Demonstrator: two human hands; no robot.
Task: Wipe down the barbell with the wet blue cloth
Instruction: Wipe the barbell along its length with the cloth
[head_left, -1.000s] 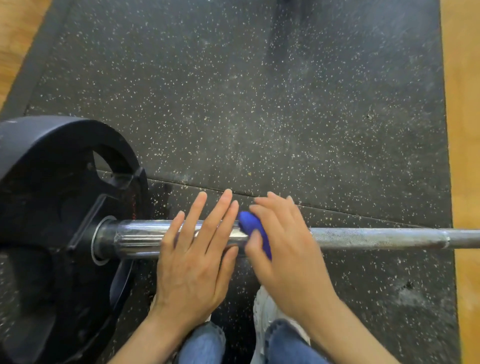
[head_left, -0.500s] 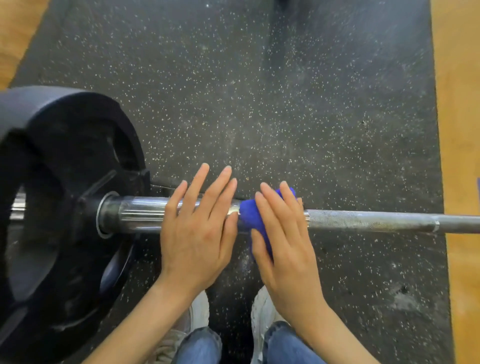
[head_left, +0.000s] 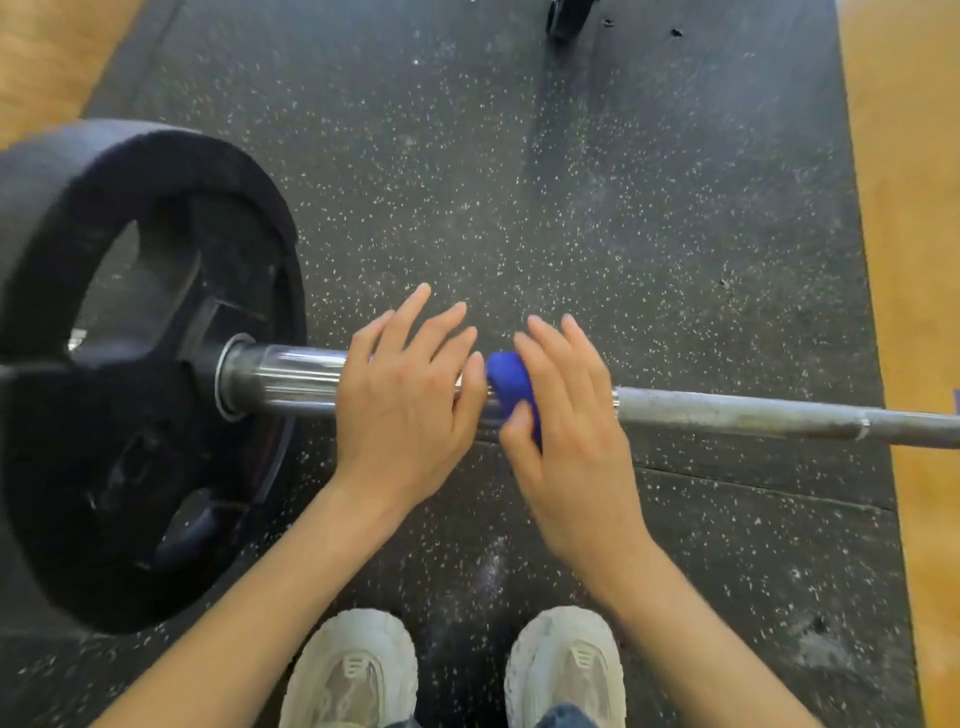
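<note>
The steel barbell (head_left: 737, 413) lies across the black rubber mat, with a black weight plate (head_left: 130, 364) on its left end. My left hand (head_left: 405, 395) rests flat on the shiny sleeve next to the plate, fingers straight. My right hand (head_left: 566, 415) presses the blue cloth (head_left: 511, 387) onto the bar just right of the left hand, fingers extended over the cloth and thumb against its near side. Most of the cloth is hidden under the palm.
My two pale sneakers (head_left: 353, 670) stand on the speckled mat (head_left: 623, 208) below the bar. Wooden floor (head_left: 914, 208) borders the mat on the right and far left. A dark object (head_left: 566, 18) sits at the mat's far edge.
The bar has rolled farther from my feet under both flat hands. The view has tilted down, bringing my shoes into sight.
</note>
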